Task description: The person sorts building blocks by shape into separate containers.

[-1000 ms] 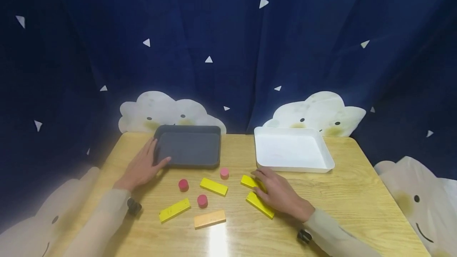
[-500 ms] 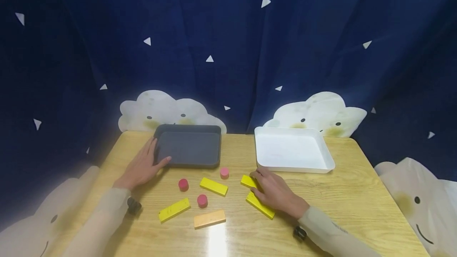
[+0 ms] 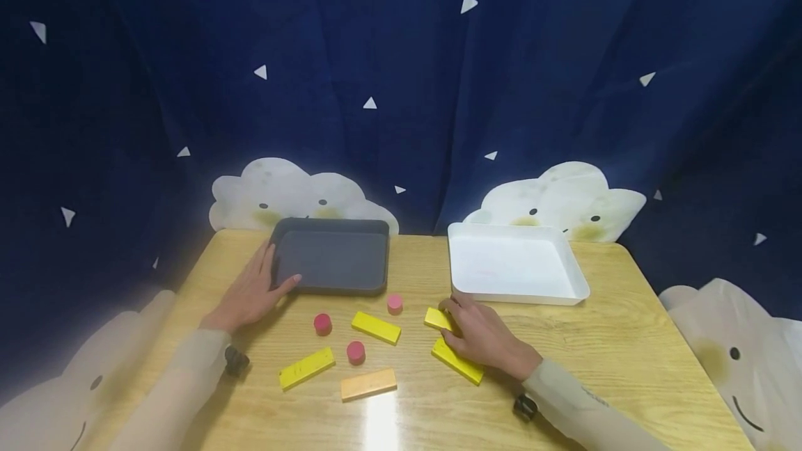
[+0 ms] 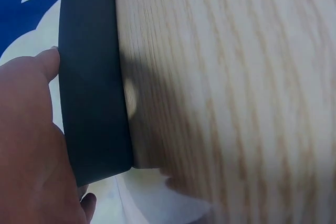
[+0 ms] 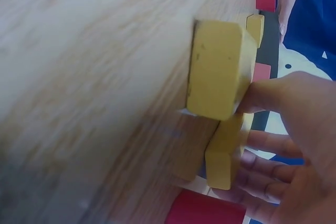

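Note:
My left hand [image 3: 247, 294] rests at the left end of the dark grey tray [image 3: 294, 292], fingers straight along its side and thumb at the front wall. In the left wrist view the thumb touches the rim of that tray [image 4: 94, 87]. My right hand [image 3: 485, 336] grips a yellow block [image 3: 436, 319] just in front of the white tray [image 3: 520, 296], thumb on one side and fingers on the other. A second yellow block [image 3: 457, 362] lies nearer, beside the thumb. In the right wrist view the gripped yellow block [image 5: 223, 156] shows past the nearer one [image 5: 215, 69].
Between the hands lie two more yellow blocks, one [image 3: 376, 328] farther back and one [image 3: 307, 369] nearer. An orange block [image 3: 368, 385] and several red or pink cylinders [image 3: 355, 353] lie around them. A red piece [image 5: 205, 208] shows below the right fingers.
My right hand and forearm have shifted slightly left, and the fingers have closed in on the far yellow block. The left hand stays at the grey tray.

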Action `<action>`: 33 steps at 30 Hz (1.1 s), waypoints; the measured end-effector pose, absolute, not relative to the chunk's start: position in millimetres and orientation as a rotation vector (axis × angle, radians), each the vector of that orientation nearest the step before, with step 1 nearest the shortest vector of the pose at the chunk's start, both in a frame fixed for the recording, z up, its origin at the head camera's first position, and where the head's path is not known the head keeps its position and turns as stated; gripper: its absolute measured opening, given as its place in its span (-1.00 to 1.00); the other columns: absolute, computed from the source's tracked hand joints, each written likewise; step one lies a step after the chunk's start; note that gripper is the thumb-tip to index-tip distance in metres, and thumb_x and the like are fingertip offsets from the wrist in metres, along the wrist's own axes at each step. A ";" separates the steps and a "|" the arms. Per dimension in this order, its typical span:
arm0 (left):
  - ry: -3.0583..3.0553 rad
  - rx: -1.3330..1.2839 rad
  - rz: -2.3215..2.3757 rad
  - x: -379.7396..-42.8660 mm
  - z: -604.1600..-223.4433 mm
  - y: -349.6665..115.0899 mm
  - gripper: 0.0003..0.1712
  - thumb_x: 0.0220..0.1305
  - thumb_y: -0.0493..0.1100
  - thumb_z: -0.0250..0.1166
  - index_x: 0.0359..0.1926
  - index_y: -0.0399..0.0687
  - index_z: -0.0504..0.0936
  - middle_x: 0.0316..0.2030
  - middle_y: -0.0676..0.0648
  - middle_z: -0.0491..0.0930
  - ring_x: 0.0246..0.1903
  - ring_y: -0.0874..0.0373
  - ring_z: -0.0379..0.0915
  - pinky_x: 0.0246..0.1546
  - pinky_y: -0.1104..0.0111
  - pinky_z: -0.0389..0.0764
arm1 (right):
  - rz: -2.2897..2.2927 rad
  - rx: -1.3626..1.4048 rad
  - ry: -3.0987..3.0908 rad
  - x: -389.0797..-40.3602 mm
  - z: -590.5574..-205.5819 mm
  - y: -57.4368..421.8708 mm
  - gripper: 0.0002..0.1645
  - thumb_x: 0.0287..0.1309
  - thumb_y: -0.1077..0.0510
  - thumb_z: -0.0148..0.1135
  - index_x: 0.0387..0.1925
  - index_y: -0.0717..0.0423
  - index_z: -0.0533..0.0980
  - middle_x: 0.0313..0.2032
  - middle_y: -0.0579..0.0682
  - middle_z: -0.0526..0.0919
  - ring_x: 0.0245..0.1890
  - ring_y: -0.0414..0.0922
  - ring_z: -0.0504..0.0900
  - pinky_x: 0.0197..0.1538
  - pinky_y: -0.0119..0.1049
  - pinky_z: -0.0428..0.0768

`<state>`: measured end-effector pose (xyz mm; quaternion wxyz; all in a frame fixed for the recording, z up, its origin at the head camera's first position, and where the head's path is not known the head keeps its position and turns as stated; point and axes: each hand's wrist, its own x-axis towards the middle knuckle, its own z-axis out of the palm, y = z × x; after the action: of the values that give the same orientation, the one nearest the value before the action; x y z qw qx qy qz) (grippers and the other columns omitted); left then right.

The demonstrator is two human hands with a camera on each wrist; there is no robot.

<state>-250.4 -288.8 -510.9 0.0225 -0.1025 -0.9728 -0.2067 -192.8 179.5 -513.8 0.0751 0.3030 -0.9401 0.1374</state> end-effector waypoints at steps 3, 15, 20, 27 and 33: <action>-3.016 -0.312 -0.642 -250.1 -510.7 -288.7 0.24 0.55 0.44 0.09 0.68 -0.43 -0.19 0.68 -0.45 -0.24 0.64 -0.45 -0.21 0.61 -0.28 -0.02 | 0.422 0.918 -2.800 -192.6 -513.1 180.1 -0.54 0.17 0.08 0.53 0.03 0.22 0.64 -0.12 0.02 0.59 -0.28 -0.13 0.52 -0.26 -0.24 0.66; -3.064 -0.314 -0.642 -248.1 -504.3 -288.3 0.24 0.57 0.45 0.05 0.69 -0.39 -0.26 0.69 -0.43 -0.31 0.65 -0.43 -0.26 0.63 -0.27 -0.07 | 0.445 0.912 -2.729 -189.7 -507.7 182.5 -0.51 0.16 0.05 0.57 0.07 0.19 0.66 0.10 0.22 0.68 -0.03 0.09 0.73 0.02 0.01 0.79; -3.043 -0.333 -0.645 -247.9 -506.2 -288.4 0.31 0.50 0.47 0.13 0.68 -0.45 -0.22 0.67 -0.48 -0.26 0.64 -0.47 -0.22 0.61 -0.29 -0.02 | 0.431 0.938 -2.706 -188.8 -503.4 180.9 -0.51 0.15 0.07 0.60 0.07 0.18 0.67 -0.01 0.11 0.67 -0.15 -0.03 0.66 -0.07 -0.08 0.78; -3.040 -0.342 -0.661 -246.5 -508.4 -289.6 0.42 0.40 0.52 0.22 0.67 -0.46 -0.23 0.68 -0.48 -0.30 0.64 -0.47 -0.23 0.60 -0.30 -0.01 | 0.417 0.969 -2.670 -188.7 -493.4 175.7 -0.51 0.13 0.08 0.62 0.07 0.15 0.68 -0.11 -0.03 0.61 -0.25 -0.15 0.54 -0.23 -0.27 0.68; -3.062 -0.331 -0.651 -247.5 -507.4 -289.4 0.45 0.38 0.54 0.23 0.68 -0.43 -0.27 0.68 -0.46 -0.32 0.65 -0.44 -0.26 0.61 -0.29 -0.02 | 0.396 0.980 -2.690 -192.1 -480.5 165.3 -0.50 0.19 0.04 0.60 0.11 0.10 0.67 -0.10 -0.04 0.59 -0.23 -0.15 0.55 -0.20 -0.27 0.70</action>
<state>-247.5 -289.4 -507.4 -0.0029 -0.1051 -0.9727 -0.2068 -192.1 165.3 -480.5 0.1254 0.3364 -0.9234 0.1358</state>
